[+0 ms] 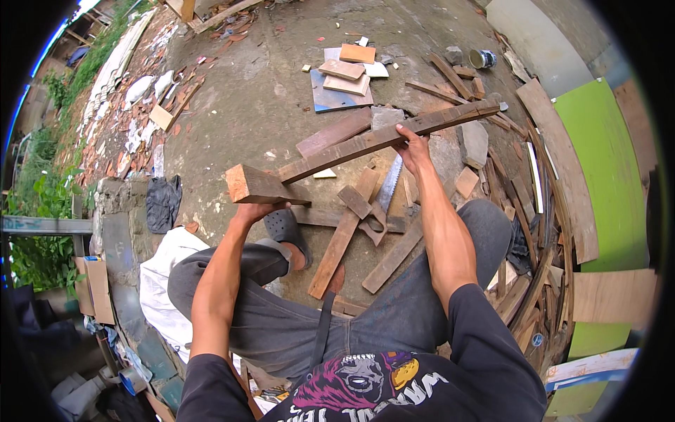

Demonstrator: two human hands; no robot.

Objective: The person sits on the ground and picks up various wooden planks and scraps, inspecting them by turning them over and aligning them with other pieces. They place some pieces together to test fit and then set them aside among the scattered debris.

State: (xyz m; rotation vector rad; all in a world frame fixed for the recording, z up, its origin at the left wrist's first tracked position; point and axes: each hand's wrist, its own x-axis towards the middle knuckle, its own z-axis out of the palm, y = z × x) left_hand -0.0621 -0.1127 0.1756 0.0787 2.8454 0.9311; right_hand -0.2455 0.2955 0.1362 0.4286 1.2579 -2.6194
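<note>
Seated person, legs out over a bare concrete floor strewn with wood offcuts.

Right hand clamped around a long weathered timber batten, gripping it near mid-length. Batten's long axis runs from lower left to upper right: far end reaches up-right toward the scrap pile, near end drops down-left to the short wooden block.

Left hand cups the block from underneath, fingers closed on its lower face. Block sits just left of the batten's lower end; the two appear to touch there, though the overlap hides the exact contact.

Hands well apart, one on each piece; left hand is nearer the meeting point, right hand farther along the batten.

Below the batten, on the floor: a handsaw lying across crossed planks, blade pointing away from the body. A sandalled foot rests just under the left hand.
</note>
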